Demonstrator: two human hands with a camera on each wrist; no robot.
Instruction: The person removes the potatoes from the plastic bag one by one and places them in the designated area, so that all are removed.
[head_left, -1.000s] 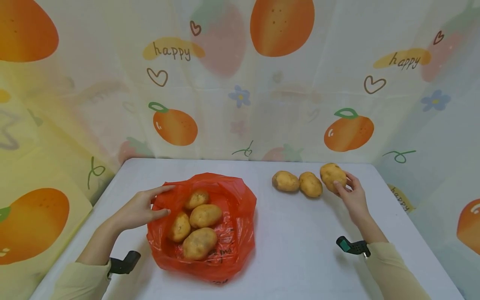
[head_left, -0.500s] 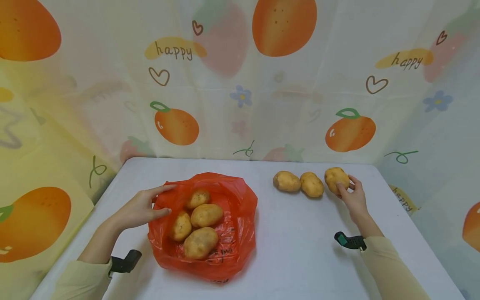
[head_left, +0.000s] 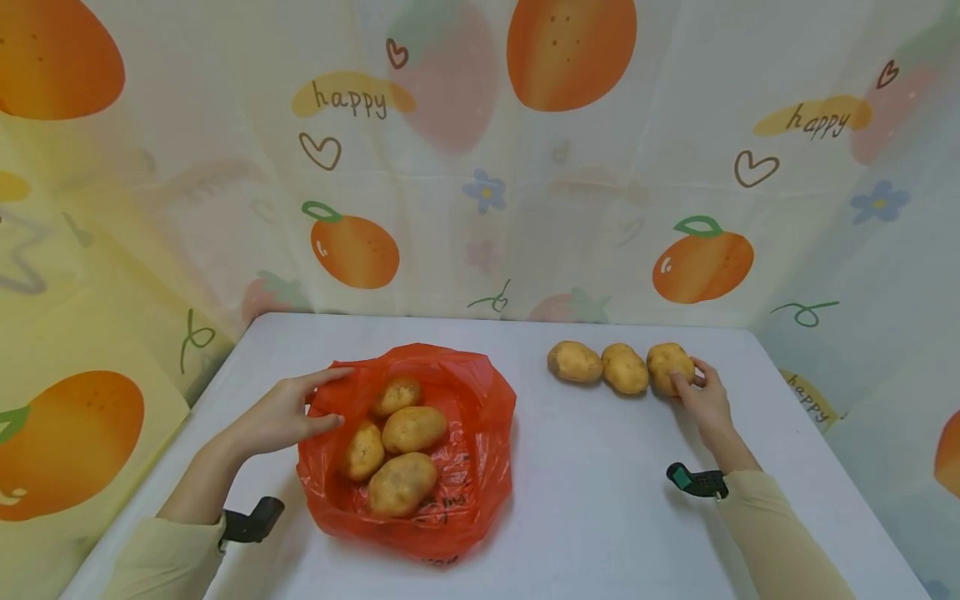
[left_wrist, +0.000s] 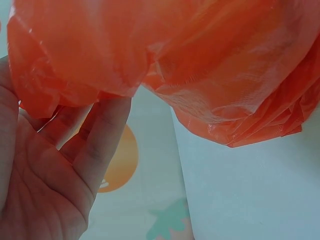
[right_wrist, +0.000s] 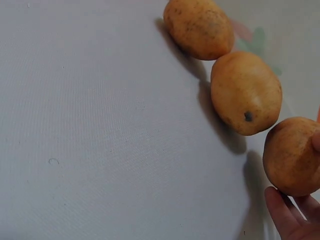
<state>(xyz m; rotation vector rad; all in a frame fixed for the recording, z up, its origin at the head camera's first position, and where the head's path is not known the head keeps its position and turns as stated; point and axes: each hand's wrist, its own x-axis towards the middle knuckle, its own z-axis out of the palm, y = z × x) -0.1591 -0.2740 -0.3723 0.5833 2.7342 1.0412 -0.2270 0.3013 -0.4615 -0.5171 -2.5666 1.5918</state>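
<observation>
At the back right, my right hand grips a potato between thumb and fingers, at the right end of a row with two other potatoes. The right wrist view shows the held potato close beside the middle one. On the left, my left hand is at the left rim of a red plastic bag, which stands open with several potatoes inside. In the left wrist view the fingertips of that hand are partly hidden behind the bag's film.
A white table carries everything. Behind it hangs a curtain printed with fruit, along the table's back edge and both sides. Dark wrist-worn cameras sit on both forearms.
My right hand has lowered the potato and brought it next to the other two in the row. The left hand and the bag have kept their places.
</observation>
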